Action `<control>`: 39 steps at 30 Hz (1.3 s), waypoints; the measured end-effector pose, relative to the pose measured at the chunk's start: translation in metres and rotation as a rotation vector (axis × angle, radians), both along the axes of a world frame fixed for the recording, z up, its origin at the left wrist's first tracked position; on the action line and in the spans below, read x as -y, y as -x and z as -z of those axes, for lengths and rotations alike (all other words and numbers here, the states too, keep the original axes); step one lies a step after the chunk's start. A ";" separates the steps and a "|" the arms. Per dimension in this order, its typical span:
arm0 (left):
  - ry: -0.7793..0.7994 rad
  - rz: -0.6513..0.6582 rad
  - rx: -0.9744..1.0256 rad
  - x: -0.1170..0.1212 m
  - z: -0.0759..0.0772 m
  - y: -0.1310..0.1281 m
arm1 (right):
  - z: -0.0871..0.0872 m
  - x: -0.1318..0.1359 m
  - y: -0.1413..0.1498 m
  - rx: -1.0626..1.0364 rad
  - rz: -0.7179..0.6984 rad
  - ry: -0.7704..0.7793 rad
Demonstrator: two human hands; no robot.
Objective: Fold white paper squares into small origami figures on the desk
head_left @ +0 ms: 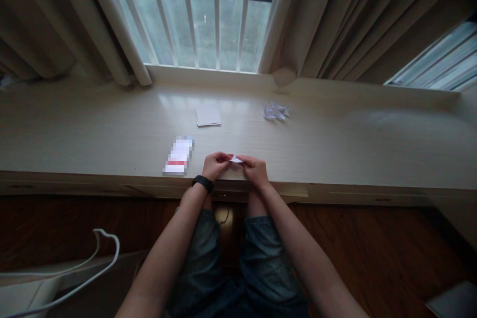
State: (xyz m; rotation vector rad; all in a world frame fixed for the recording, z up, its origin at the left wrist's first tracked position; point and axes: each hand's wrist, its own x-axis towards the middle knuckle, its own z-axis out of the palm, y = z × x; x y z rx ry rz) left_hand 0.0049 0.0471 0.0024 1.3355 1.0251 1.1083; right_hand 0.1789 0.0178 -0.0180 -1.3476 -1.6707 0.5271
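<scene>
Between my two hands, just above the front edge of the pale tabletop (335, 149), is a small piece of folded white paper (236, 160). My left hand (216, 165), with a black band on its wrist, pinches the paper's left end. The right end is pinched by the fingers of my right hand (255, 170). Beyond them lies a flat stack of white paper squares (208, 115). Farther right sits a small cluster of folded white paper pieces (276, 111). The exact shape of the held fold is too small to make out.
Left of my hands lies a blurred-out bright rectangle with a red band (179, 156), perhaps a screen. A barred window (201, 25) and curtains (320, 15) stand behind the tabletop. A white hanger-like loop (108, 258) is at the lower left, above the wooden floor (357, 243).
</scene>
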 end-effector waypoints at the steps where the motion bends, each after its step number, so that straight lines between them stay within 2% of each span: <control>1: -0.003 -0.004 -0.007 0.000 0.000 0.000 | 0.000 0.000 0.000 0.008 -0.006 -0.006; 6: 0.133 -0.015 -0.014 -0.004 -0.002 0.000 | 0.000 0.001 0.000 0.004 -0.002 -0.033; 12: 0.207 0.080 -0.155 -0.017 -0.004 0.002 | -0.004 0.003 0.001 0.026 -0.013 0.010; 15: 0.199 0.103 -0.253 -0.021 -0.006 0.002 | -0.006 0.003 0.002 0.040 -0.025 0.017; 18: 0.167 0.069 -0.320 -0.022 -0.008 0.001 | -0.005 0.003 0.001 0.058 -0.034 0.023; 24: 0.063 -0.022 -0.290 -0.021 -0.004 -0.004 | -0.003 0.002 0.001 0.069 -0.044 0.015; 31: -0.043 0.003 -0.279 -0.019 -0.002 -0.007 | -0.008 0.003 0.002 0.109 -0.064 0.012; 39: 0.013 -0.019 -0.270 -0.019 -0.003 -0.006 | -0.009 0.004 0.000 0.086 -0.074 0.024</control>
